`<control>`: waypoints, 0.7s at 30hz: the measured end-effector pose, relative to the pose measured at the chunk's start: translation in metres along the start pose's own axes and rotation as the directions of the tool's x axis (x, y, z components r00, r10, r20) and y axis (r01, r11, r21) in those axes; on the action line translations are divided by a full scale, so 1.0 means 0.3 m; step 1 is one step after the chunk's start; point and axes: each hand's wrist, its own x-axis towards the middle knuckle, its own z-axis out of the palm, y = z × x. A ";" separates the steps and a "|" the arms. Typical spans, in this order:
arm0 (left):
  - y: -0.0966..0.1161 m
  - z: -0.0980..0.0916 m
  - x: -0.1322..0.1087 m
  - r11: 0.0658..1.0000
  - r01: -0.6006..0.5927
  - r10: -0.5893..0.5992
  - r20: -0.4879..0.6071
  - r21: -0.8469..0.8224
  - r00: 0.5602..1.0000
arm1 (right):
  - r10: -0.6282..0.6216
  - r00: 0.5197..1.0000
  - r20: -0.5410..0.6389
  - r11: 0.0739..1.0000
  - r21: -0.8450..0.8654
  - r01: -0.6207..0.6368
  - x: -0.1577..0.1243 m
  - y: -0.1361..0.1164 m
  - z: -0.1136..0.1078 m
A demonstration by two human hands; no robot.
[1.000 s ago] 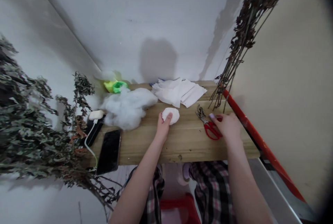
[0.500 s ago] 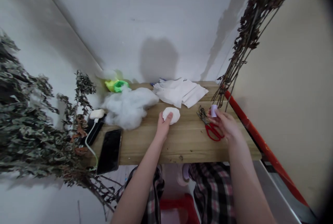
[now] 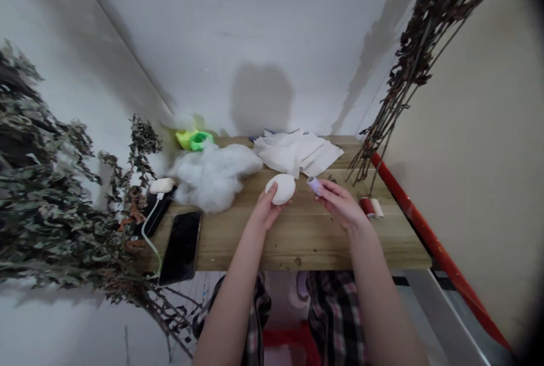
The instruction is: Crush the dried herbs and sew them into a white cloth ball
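White smooth egg-shaped lump (image 3: pixel 283 189) sits in left hand (image 3: pixel 267 211); apart, right hand (image 3: pixel 340 205) pinches a lilac cylindrical spool (image 3: pixel 314 185).

No readable text, labels or numbers in view.
No legible lettering on the lilac thread spool (image 3: pixel 315 186) at center right, the red thread spool (image 3: pixel 367 207) farther right, or the black smartphone (image 3: pixel 181 247) at lower left.

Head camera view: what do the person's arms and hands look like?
The left arm and right arm are bare, without sleeves; the left hand and right hand wear no gloves or rings. Checked black-and-pink trousers show below.
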 end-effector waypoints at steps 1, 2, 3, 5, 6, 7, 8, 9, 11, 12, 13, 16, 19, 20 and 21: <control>0.013 -0.001 -0.007 0.999 0.019 -0.017 0.060 -0.028 0.998 | -0.037 0.999 -0.025 0.999 -0.038 0.036 0.000 0.004 0.007; 0.024 -0.002 -0.015 0.998 0.039 -0.033 0.116 -0.050 0.993 | -0.074 0.996 -0.040 0.995 -0.075 0.071 0.000 0.006 0.015; 0.031 -0.003 -0.022 0.996 0.057 -0.046 0.155 -0.064 0.987 | -0.109 0.993 -0.046 0.989 -0.108 0.104 0.000 0.006 0.023; 0.036 -0.005 -0.033 0.994 0.087 -0.073 0.186 -0.069 0.980 | -0.167 0.985 -0.042 0.975 -0.158 0.159 -0.002 0.003 0.041; 0.035 -0.006 -0.036 0.993 0.099 -0.085 0.181 -0.066 0.980 | -0.192 0.981 -0.038 0.967 -0.179 0.182 -0.004 0.000 0.050; 0.032 -0.009 -0.037 0.992 0.110 -0.098 0.173 -0.064 0.980 | -0.214 0.976 -0.033 0.959 -0.199 0.203 -0.007 -0.002 0.058; 0.028 -0.011 -0.037 0.990 0.122 -0.110 0.167 -0.064 0.980 | -0.236 0.971 -0.032 0.950 -0.218 0.223 -0.011 -0.004 0.065; 0.024 -0.015 -0.036 0.988 0.137 -0.124 0.165 -0.066 0.979 | -0.258 0.966 -0.035 0.941 -0.235 0.243 -0.015 -0.005 0.071; 0.017 -0.022 -0.033 0.985 0.161 -0.148 0.169 -0.067 0.975 | -0.305 0.952 -0.041 0.920 -0.272 0.283 -0.021 -0.004 0.079; 0.015 -0.026 -0.031 0.984 0.169 -0.155 0.174 -0.064 0.972 | -0.331 0.943 -0.041 0.905 -0.296 0.305 -0.023 -0.003 0.082; 0.013 -0.030 -0.030 0.983 0.173 -0.161 0.177 -0.058 0.971 | -0.359 0.933 -0.035 0.887 -0.323 0.330 -0.025 -0.001 0.082; 0.009 -0.039 -0.029 0.981 0.192 -0.182 0.197 -0.032 0.963 | -0.465 0.885 -0.005 0.805 -0.418 0.421 -0.026 0.005 0.080; 0.004 -0.041 -0.033 0.979 0.202 -0.196 0.233 -0.001 0.953 | -0.556 0.831 0.014 0.717 -0.498 0.488 -0.025 0.010 0.077; 0.002 -0.039 -0.036 0.980 0.197 -0.194 0.241 0.013 0.951 | -0.571 0.821 0.015 0.698 -0.518 0.495 -0.025 0.012 0.078; 0.001 -0.035 -0.039 0.981 0.190 -0.191 0.245 0.030 0.950 | -0.581 0.814 0.014 0.684 -0.534 0.497 -0.025 0.012 0.079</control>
